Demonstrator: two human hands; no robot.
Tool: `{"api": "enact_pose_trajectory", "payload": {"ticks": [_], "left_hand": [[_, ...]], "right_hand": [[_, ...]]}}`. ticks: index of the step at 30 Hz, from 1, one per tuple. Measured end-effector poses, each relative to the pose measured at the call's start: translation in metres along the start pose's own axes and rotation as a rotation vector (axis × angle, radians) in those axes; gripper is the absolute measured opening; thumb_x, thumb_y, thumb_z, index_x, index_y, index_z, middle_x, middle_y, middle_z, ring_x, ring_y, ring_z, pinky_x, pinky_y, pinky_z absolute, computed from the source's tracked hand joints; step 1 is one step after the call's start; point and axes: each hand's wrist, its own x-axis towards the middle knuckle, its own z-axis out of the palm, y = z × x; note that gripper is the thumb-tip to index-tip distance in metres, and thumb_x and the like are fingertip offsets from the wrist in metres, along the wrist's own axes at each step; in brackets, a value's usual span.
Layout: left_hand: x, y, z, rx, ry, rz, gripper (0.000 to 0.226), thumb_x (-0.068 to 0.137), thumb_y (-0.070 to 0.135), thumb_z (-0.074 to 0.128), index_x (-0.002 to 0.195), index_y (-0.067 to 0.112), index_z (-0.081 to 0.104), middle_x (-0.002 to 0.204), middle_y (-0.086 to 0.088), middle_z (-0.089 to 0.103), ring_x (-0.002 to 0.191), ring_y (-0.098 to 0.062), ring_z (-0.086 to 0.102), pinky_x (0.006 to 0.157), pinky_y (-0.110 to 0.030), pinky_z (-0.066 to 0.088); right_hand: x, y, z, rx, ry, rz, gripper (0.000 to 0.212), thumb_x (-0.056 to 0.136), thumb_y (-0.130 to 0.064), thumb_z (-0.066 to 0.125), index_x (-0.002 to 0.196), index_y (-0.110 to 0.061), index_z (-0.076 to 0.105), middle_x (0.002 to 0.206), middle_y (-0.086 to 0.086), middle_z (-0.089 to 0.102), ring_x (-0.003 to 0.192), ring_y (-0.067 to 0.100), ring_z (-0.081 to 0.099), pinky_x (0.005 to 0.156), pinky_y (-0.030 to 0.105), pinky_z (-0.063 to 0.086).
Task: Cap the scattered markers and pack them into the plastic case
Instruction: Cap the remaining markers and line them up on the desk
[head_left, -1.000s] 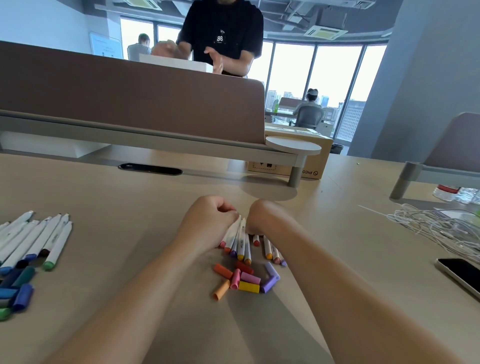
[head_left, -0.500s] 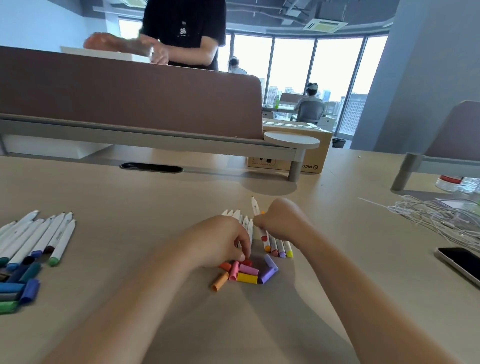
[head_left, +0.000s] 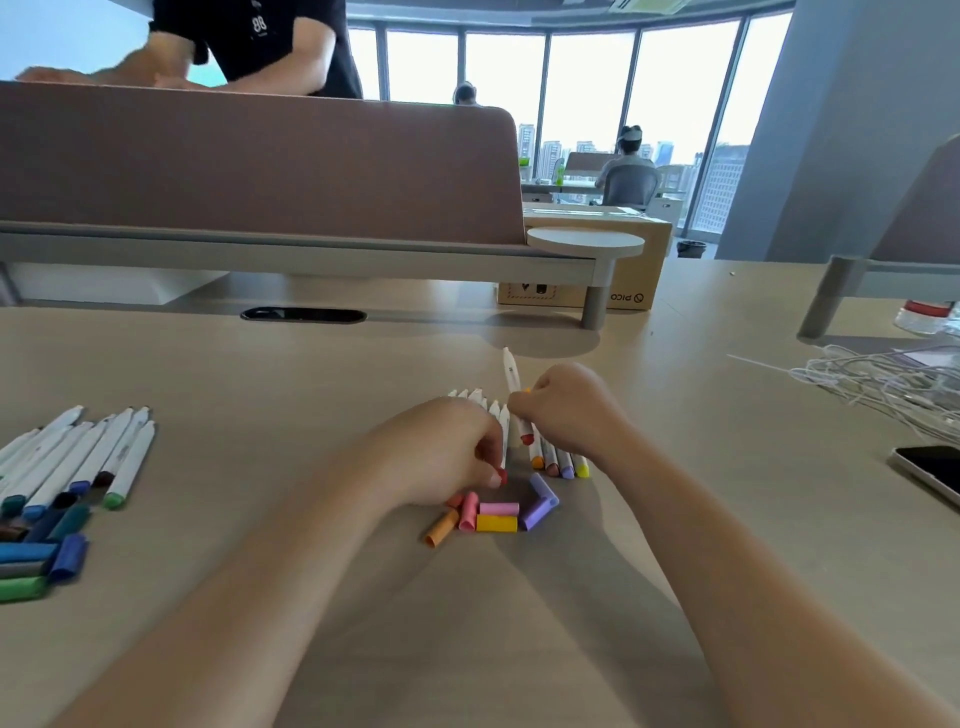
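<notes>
My right hand (head_left: 566, 410) grips a white marker with a red tip (head_left: 511, 382), lifted off the table with the tip pointing down. Just left of it, my left hand (head_left: 441, 457) pinches a red cap (head_left: 502, 476) close under that tip. A row of uncapped warm-coloured markers (head_left: 560, 465) lies between and behind my hands, partly hidden. Loose caps lie in front: orange (head_left: 441, 527), pink (head_left: 498, 508), yellow (head_left: 496, 524), purple (head_left: 540, 505). At far left lies a second group of uncapped markers (head_left: 83, 457) with blue and green caps (head_left: 36, 558). No plastic case is in view.
A phone (head_left: 930, 475) lies at the right edge, with tangled white cables (head_left: 883, 384) and a bottle (head_left: 927, 317) behind it. A desk divider (head_left: 260, 171) with a round shelf (head_left: 584, 241) and a cardboard box (head_left: 631, 280) stands at the back. A person stands behind the divider.
My right hand has lifted one red-tipped marker out of the row. My left hand has moved down to the loose caps and pinched the red one.
</notes>
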Motion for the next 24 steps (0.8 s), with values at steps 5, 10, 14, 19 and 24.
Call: {"api": "enact_pose_trajectory", "payload": {"ticks": [5,10,14,19,24], "left_hand": [[0.002,-0.012,-0.013,-0.370,0.339,-0.153,0.007,0.091,0.023,0.066,0.096,0.021,0.070,0.089,0.005,0.069,0.081,-0.007,0.062,0.064,-0.021,0.044],[0.009,-0.032,-0.008,-0.945,0.579,-0.338,0.013,0.092,0.013,0.063,0.100,0.019,0.071,0.076,0.003,0.073,0.060,-0.008,0.056,0.054,-0.021,0.041],[0.016,-0.045,-0.004,-1.293,0.645,-0.458,0.006,0.091,0.009,0.063,0.095,0.010,0.068,0.066,0.000,0.071,0.054,-0.013,0.052,0.048,-0.024,0.039],[0.017,-0.045,-0.004,-1.389,0.657,-0.502,0.004,0.090,0.011,0.066,0.087,0.009,0.066,0.066,-0.002,0.071,0.054,-0.014,0.053,0.050,-0.025,0.041],[0.019,-0.047,-0.002,-1.320,0.668,-0.491,0.006,0.088,0.014,0.069,0.089,0.008,0.067,0.074,-0.005,0.072,0.057,-0.014,0.055,0.052,-0.027,0.044]], "right_hand": [[-0.007,-0.004,-0.003,0.131,-0.033,-0.073,0.033,0.087,-0.028,0.061,0.083,0.004,0.070,0.065,0.013,0.056,0.059,0.020,0.048,0.058,0.031,0.040],[-0.019,-0.013,-0.008,0.336,-0.236,-0.104,0.014,0.085,-0.012,0.063,0.091,-0.001,0.068,0.063,0.011,0.065,0.050,0.015,0.052,0.052,0.027,0.043],[-0.032,-0.020,-0.015,0.385,-0.451,-0.128,0.015,0.087,-0.002,0.060,0.100,0.002,0.064,0.055,-0.001,0.059,0.037,0.005,0.050,0.039,0.015,0.038],[-0.036,-0.023,-0.015,0.303,-0.527,-0.147,0.013,0.088,-0.007,0.060,0.097,0.001,0.065,0.066,0.005,0.059,0.040,0.005,0.048,0.039,0.016,0.036],[-0.035,-0.023,-0.015,0.290,-0.531,-0.141,0.017,0.090,-0.007,0.059,0.100,0.005,0.065,0.057,-0.001,0.056,0.039,0.006,0.044,0.038,0.017,0.034]]}}
